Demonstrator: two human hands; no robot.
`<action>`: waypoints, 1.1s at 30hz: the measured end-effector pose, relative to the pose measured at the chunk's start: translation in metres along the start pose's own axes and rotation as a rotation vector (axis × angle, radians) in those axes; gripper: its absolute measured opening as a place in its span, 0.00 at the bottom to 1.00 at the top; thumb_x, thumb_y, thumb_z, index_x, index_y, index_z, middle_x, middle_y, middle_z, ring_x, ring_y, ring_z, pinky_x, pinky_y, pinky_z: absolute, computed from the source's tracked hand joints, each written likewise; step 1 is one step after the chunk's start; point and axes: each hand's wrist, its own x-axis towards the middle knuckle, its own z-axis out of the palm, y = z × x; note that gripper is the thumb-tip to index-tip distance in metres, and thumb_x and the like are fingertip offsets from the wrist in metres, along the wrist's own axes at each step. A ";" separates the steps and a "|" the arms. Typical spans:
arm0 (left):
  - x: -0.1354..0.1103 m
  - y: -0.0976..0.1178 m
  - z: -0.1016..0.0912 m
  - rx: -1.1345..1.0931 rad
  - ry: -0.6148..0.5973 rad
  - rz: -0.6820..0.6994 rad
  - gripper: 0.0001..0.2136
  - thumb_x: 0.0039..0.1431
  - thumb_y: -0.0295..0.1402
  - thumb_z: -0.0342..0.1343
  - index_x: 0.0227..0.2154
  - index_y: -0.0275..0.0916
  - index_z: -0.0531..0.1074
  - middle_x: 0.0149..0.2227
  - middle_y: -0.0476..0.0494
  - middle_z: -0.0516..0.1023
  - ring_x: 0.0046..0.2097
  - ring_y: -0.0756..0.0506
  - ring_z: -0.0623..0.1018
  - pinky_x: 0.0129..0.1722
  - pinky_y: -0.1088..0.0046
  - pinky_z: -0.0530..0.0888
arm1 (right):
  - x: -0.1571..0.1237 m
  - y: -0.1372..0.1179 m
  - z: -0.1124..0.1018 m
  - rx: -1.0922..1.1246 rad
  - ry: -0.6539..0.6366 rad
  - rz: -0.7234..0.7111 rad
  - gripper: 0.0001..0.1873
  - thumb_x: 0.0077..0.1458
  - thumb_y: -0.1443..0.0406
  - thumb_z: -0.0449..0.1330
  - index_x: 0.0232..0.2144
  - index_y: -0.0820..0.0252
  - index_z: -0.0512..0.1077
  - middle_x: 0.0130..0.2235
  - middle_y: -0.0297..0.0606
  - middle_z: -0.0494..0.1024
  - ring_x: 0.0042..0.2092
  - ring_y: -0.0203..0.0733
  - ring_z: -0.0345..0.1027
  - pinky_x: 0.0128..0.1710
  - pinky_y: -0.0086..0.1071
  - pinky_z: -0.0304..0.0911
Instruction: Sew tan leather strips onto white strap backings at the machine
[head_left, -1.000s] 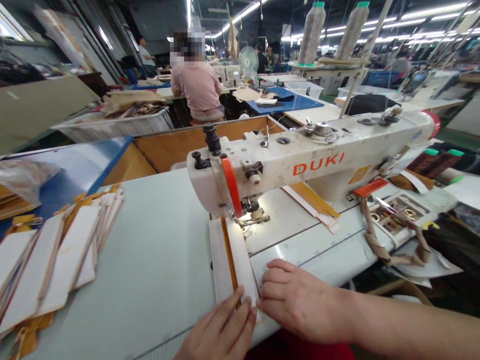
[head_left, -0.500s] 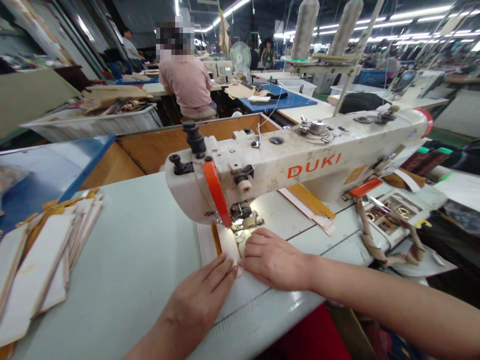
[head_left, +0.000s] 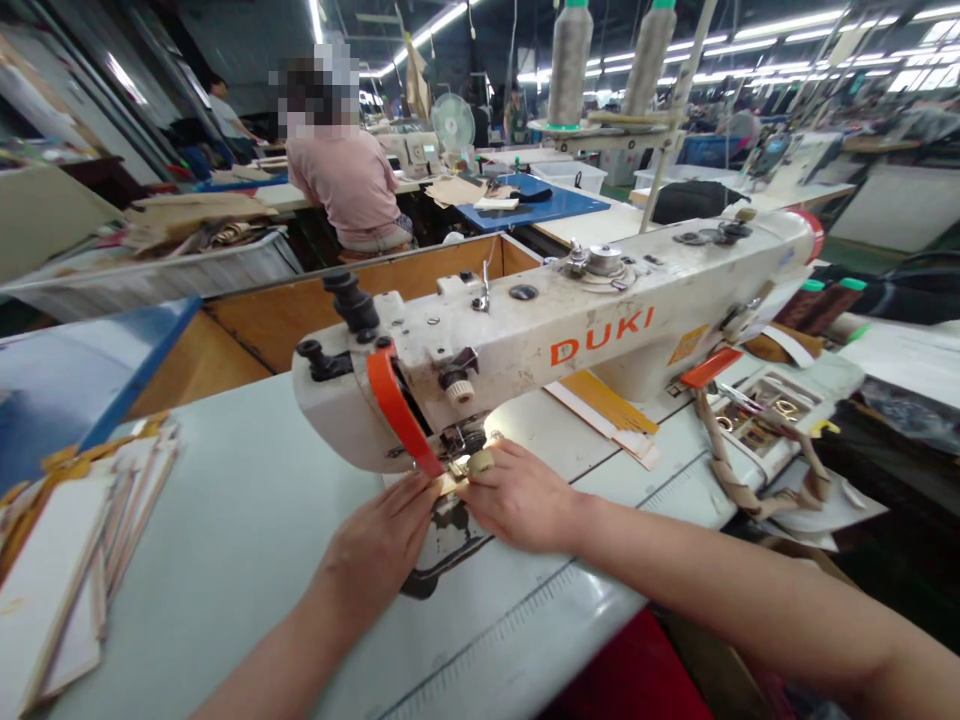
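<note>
- The left hand (head_left: 379, 545) lies palm down on the pale surface (head_left: 247, 520), fingers straight and close together. Its fingertips press on a small tan piece (head_left: 448, 484) at the needle.
- The right hand (head_left: 521, 495) comes in from 4 o'clock with fingers curled, its tips meeting the same piece just beside the presser foot (head_left: 478, 461). Whether thumb and forefinger pinch it cannot be told.
- The tan piece sits under the head of the white sewing machine (head_left: 600, 335), between the two sets of fingertips. Only a short end shows, so neither its long axis nor which way it points can be read.
- The machine's arm runs from 8 o'clock towards 2 o'clock.
- At 9 o'clock from the hands, well apart, lies a stack of white and yellow strips (head_left: 75, 560), fanned out.
- At 2 o'clock more strips (head_left: 607, 408) lie behind the machine, near a tray of metal rings (head_left: 765, 415).
- At 12 o'clock, far off, a person in a pink shirt (head_left: 346, 185) sits facing away.
</note>
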 end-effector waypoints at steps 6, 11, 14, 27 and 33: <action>0.004 -0.007 0.008 -0.023 0.024 -0.014 0.15 0.66 0.28 0.40 0.42 0.32 0.74 0.39 0.39 0.81 0.41 0.46 0.80 0.44 0.70 0.77 | -0.004 -0.001 -0.001 -0.027 0.025 -0.027 0.13 0.61 0.67 0.52 0.26 0.60 0.70 0.30 0.37 0.73 0.36 0.41 0.61 0.41 0.36 0.52; -0.003 0.004 -0.005 -0.016 0.035 -0.069 0.15 0.65 0.24 0.40 0.42 0.34 0.74 0.41 0.41 0.81 0.44 0.48 0.79 0.45 0.73 0.77 | -0.011 -0.008 -0.008 -0.009 0.060 -0.044 0.13 0.63 0.66 0.51 0.27 0.60 0.70 0.28 0.37 0.71 0.34 0.41 0.60 0.38 0.35 0.53; -0.026 0.024 -0.030 0.004 0.034 -0.118 0.15 0.65 0.23 0.40 0.40 0.34 0.74 0.42 0.40 0.80 0.45 0.49 0.79 0.45 0.74 0.77 | -0.019 -0.012 -0.011 0.026 0.083 -0.058 0.12 0.62 0.68 0.50 0.29 0.61 0.71 0.27 0.37 0.69 0.33 0.41 0.59 0.38 0.35 0.54; -0.084 0.089 -0.095 0.004 0.036 -0.167 0.17 0.64 0.22 0.40 0.41 0.35 0.75 0.42 0.40 0.81 0.47 0.49 0.79 0.48 0.76 0.76 | -0.009 -0.108 0.006 0.308 -0.018 -0.008 0.11 0.59 0.69 0.55 0.45 0.62 0.71 0.44 0.43 0.76 0.48 0.45 0.66 0.50 0.39 0.63; -0.106 0.086 -0.105 0.067 0.009 -0.206 0.17 0.63 0.22 0.40 0.41 0.36 0.75 0.43 0.42 0.81 0.47 0.49 0.79 0.48 0.76 0.76 | 0.008 -0.125 0.011 0.296 -0.101 -0.026 0.11 0.60 0.69 0.55 0.45 0.62 0.71 0.47 0.44 0.76 0.50 0.45 0.66 0.53 0.39 0.61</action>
